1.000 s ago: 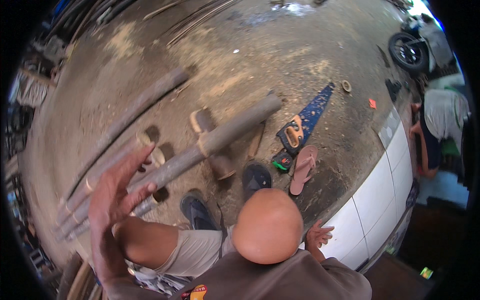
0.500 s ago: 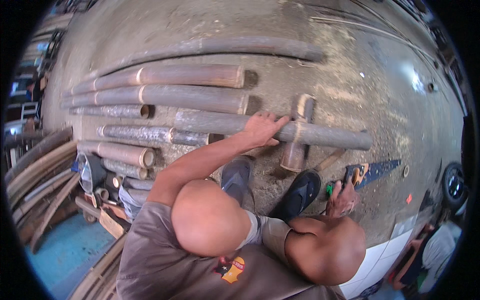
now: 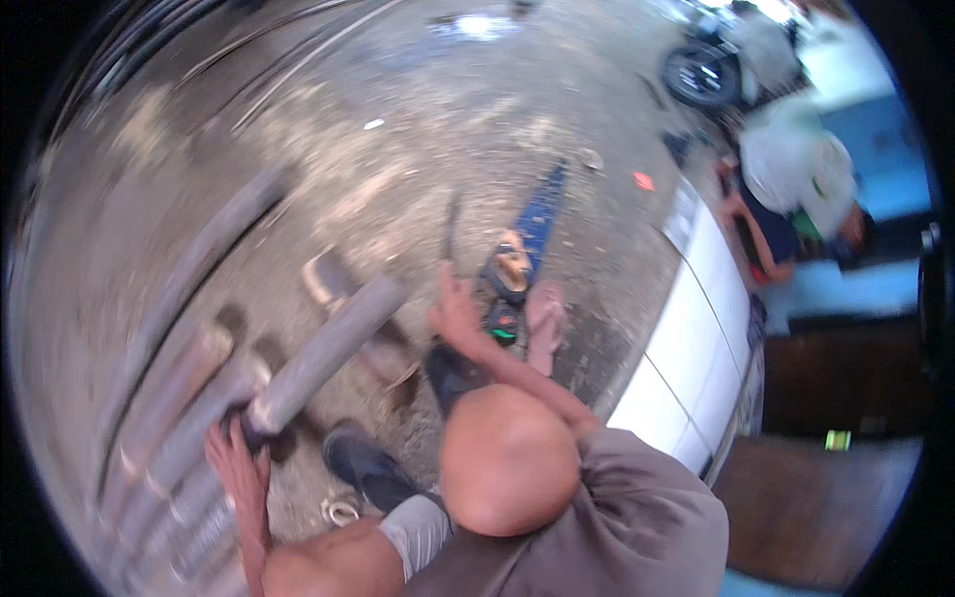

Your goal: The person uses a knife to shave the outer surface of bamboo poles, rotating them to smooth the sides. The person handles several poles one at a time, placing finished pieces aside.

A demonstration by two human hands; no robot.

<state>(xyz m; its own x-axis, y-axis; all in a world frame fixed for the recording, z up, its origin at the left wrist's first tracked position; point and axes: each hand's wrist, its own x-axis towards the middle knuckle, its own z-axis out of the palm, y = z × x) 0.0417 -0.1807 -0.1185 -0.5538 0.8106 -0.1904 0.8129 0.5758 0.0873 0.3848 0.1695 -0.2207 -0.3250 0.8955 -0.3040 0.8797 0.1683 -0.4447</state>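
A grey bamboo pole [image 3: 328, 348] rests across a short brown bamboo piece [image 3: 383, 348] on the floor. My left hand [image 3: 239, 468] is beside the pole's near end, its fingers spread around a dark patch; motion blur hides whether it touches. To the right of the pole, my right hand [image 3: 458, 316] is closed around the lower end of a thin, dark, blade-like tool [image 3: 453, 229] pointing away from me. A handsaw [image 3: 537, 224] with a blue blade and an orange-and-black handle lies just right of that hand.
More bamboo poles [image 3: 169, 398] lie at the left. A pink sandal [image 3: 544, 318] is near the saw, a pale ring [image 3: 340, 512] by my foot. White tiles [image 3: 686, 343] edge the right. A person [image 3: 796, 164] crouches beyond, near a motorcycle wheel [image 3: 701, 75].
My view has swung right. My right hand has left the saw and now grips the thin dark tool. My left hand has moved off the pole's middle to its near end.
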